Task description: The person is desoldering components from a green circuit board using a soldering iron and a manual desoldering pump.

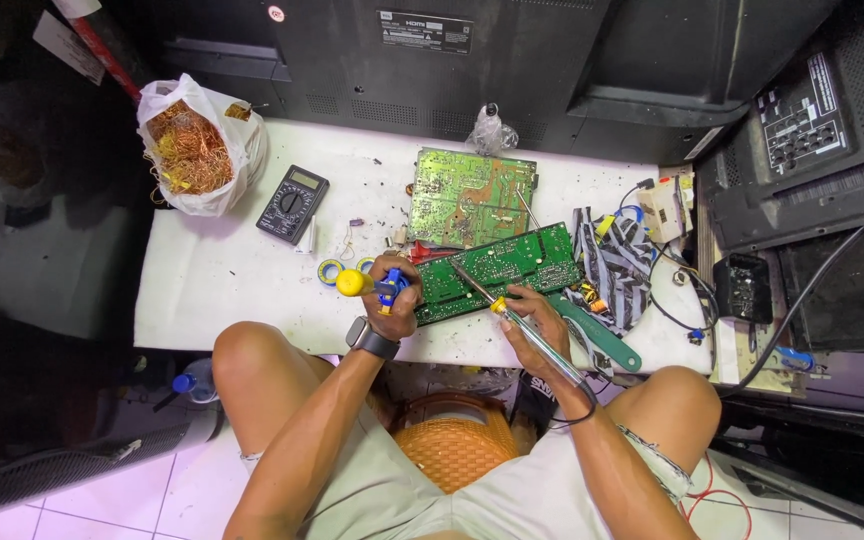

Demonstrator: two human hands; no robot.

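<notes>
Here, green circuit board (497, 270) — solder-speckled, tilted, perhaps touching soldering iron (527, 330) tip.

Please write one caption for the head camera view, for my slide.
Right hand holds soldering iron on green circuit board; left hand grips yellow-blue desoldering pump.

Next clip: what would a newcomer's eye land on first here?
Probably the two green circuit boards at the middle of the white table: the near board lies between both hands, the far board behind it. The right hand holds a soldering iron tip-down on the near board, while the left hand grips a blue-and-yellow tool. A bag of tangled copper wire glows at the table's far left corner.
</notes>
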